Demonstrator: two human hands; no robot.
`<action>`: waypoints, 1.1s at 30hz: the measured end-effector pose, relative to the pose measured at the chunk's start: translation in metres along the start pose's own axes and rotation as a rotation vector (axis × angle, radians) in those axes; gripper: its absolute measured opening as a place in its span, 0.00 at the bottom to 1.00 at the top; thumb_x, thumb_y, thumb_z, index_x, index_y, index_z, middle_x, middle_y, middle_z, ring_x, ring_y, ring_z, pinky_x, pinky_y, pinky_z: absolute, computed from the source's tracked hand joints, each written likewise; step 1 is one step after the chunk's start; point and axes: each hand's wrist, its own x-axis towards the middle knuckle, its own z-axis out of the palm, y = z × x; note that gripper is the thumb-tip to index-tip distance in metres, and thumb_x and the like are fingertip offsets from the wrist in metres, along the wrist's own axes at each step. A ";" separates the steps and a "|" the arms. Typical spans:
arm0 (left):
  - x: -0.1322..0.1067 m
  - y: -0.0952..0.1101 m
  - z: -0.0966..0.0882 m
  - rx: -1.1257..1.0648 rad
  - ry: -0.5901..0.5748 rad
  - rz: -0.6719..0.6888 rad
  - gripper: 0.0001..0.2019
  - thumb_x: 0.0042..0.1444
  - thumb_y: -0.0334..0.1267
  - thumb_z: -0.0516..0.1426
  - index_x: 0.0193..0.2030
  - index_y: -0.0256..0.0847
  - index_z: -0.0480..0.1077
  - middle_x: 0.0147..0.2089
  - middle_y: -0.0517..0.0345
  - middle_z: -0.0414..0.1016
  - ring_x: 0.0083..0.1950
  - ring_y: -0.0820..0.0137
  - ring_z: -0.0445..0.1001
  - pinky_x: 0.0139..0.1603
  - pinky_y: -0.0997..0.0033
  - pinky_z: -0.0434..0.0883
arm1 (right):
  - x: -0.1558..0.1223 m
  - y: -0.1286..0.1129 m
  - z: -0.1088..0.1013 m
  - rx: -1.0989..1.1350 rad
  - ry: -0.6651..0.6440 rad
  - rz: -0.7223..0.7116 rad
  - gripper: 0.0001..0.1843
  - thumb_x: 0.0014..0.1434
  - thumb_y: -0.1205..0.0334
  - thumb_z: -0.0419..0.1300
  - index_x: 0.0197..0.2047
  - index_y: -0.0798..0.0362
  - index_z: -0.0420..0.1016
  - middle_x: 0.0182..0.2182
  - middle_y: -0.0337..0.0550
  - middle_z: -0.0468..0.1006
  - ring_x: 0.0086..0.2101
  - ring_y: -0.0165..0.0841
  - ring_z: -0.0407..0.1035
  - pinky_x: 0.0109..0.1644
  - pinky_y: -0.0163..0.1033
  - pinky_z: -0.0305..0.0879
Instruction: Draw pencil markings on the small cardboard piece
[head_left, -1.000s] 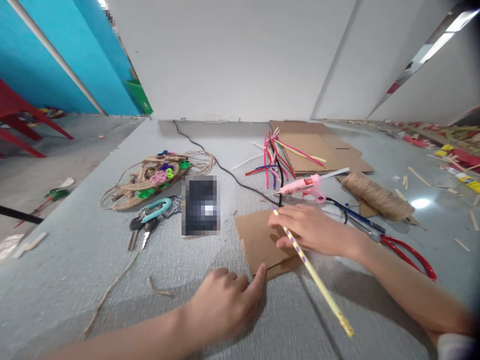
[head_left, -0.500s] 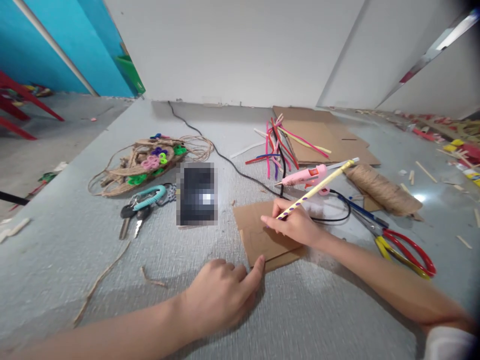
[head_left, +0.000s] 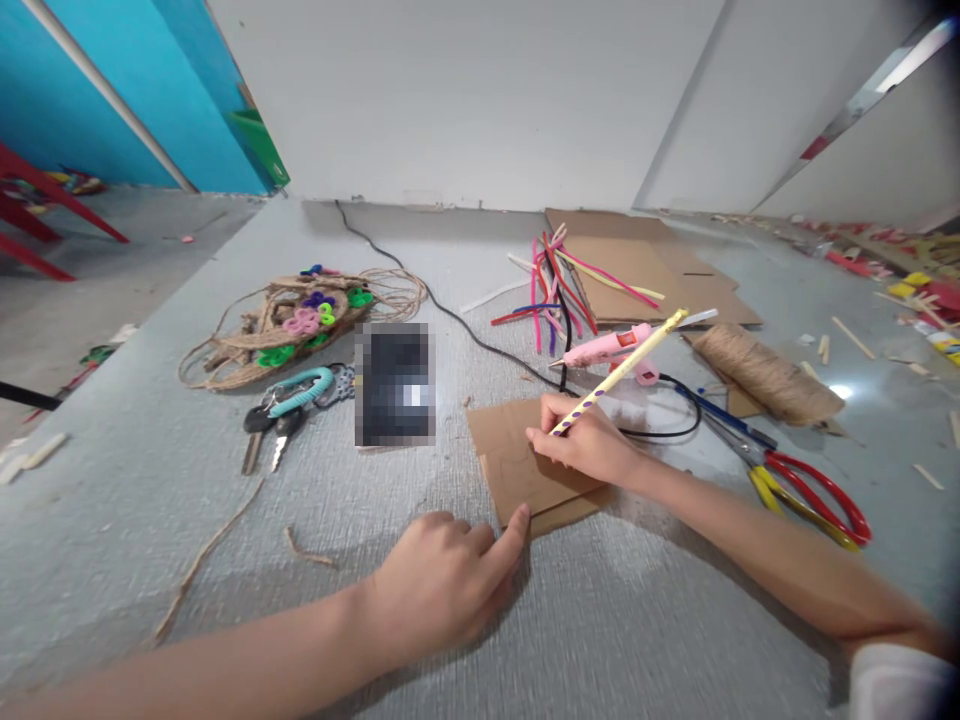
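Note:
My right hand [head_left: 589, 443] grips a yellow pencil with purple dots [head_left: 622, 370], its tip down on a small brown cardboard piece [head_left: 510, 465] that lies on the grey floor. The pencil's far end slants up to the right over a pink glue gun [head_left: 609, 348]. My left hand [head_left: 450, 578] rests on the floor with fingers curled and the index finger pressing the near edge of the cardboard.
A jute coil with coloured loops [head_left: 296, 325], keys [head_left: 281, 415] and a dark blurred object [head_left: 395, 383] lie to the left. Pipe cleaners [head_left: 551, 290], cardboard sheets [head_left: 645, 275], a twine roll [head_left: 765, 375], red and yellow scissors [head_left: 806, 490] and a black cable [head_left: 450, 335] lie right and behind.
A second ago the pencil lay pointing toward me across my right hand. It has swung round into a writing grip with its tip on the cardboard. My left hand has stayed put.

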 end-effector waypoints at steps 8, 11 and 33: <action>-0.002 0.001 0.002 0.011 -0.008 0.013 0.18 0.61 0.34 0.45 0.56 0.28 0.57 0.20 0.65 0.68 0.14 0.68 0.67 0.12 0.68 0.58 | 0.004 -0.001 -0.004 0.436 0.116 0.095 0.16 0.55 0.51 0.59 0.26 0.51 0.58 0.15 0.29 0.63 0.16 0.23 0.55 0.20 0.31 0.51; -0.002 0.001 0.003 0.017 -0.009 -0.002 0.19 0.60 0.34 0.46 0.57 0.28 0.57 0.20 0.66 0.68 0.14 0.68 0.67 0.11 0.67 0.58 | 0.007 -0.010 -0.008 0.389 0.077 0.000 0.13 0.52 0.54 0.63 0.28 0.52 0.65 0.20 0.32 0.66 0.20 0.23 0.57 0.23 0.31 0.53; -0.002 0.001 0.002 0.018 -0.048 -0.017 0.22 0.56 0.36 0.52 0.57 0.28 0.59 0.21 0.65 0.69 0.16 0.68 0.68 0.13 0.68 0.57 | 0.012 -0.018 0.012 -0.104 -0.068 -0.074 0.14 0.54 0.60 0.58 0.20 0.53 0.59 0.17 0.32 0.62 0.21 0.24 0.54 0.27 0.33 0.47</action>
